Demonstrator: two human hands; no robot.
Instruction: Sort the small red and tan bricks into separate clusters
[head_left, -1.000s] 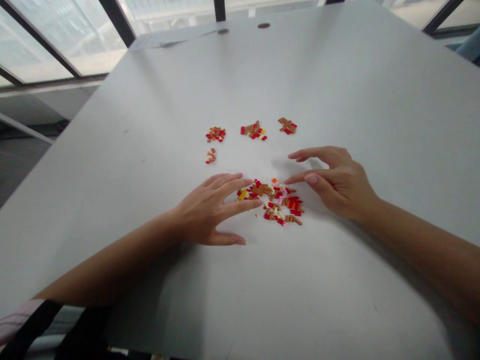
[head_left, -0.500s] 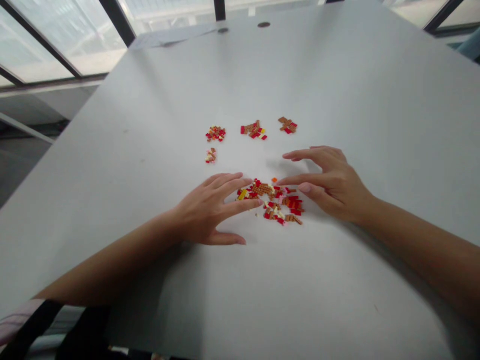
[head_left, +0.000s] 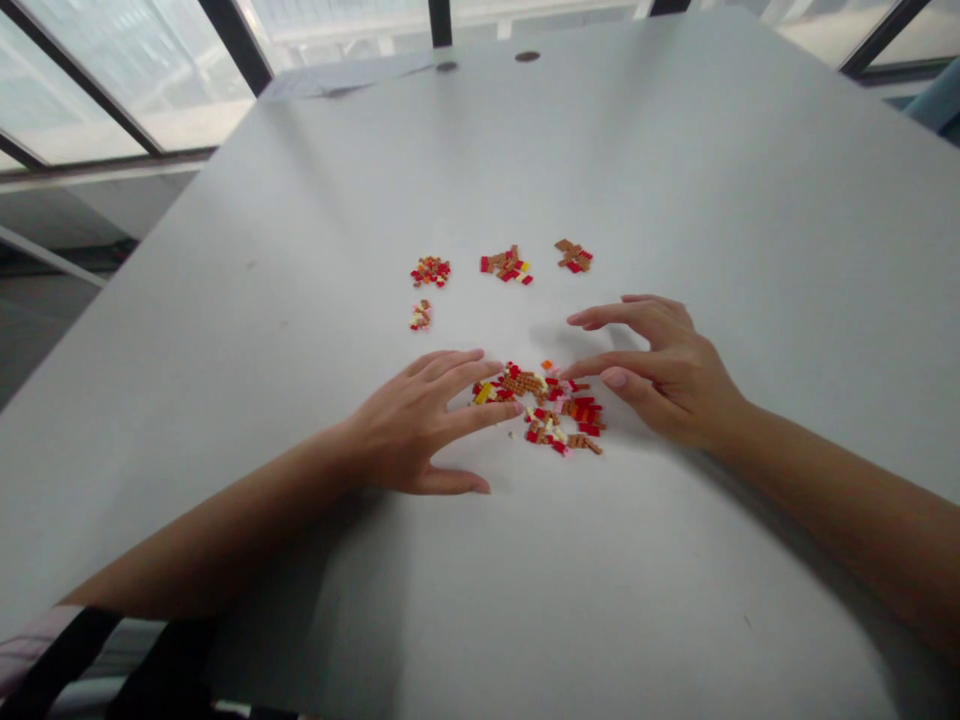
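Observation:
A loose pile of small toy building bricks (head_left: pixel 525 382), mostly red and brown with some yellow, cream, pink and orange, lies on the white table between my hands. From the left, my left hand (head_left: pixel 420 425) reaches over the pile's edge with its fingers spread, covering a few bricks. My right hand (head_left: pixel 664 370) is at the pile's right side, fingers apart and nothing held. Its index fingertip is at the pile's upper right; whether it touches a brick I cannot tell. One orange brick (head_left: pixel 547 365) sits at the far edge of the pile.
Beyond the hands are sorted groups: small mixed bricks (head_left: pixel 430 271), a smaller cream and brown group (head_left: pixel 421 316), longer red and brown pieces (head_left: pixel 506 265), and flat brown pieces (head_left: pixel 574 256). Paper (head_left: pixel 322 82) lies at the white table's (head_left: pixel 675 180) far left, near the windows.
My right index fingertip has shifted very slightly to the right along the pile's upper edge. My left hand stays nearly still; the whole view has tilted a little.

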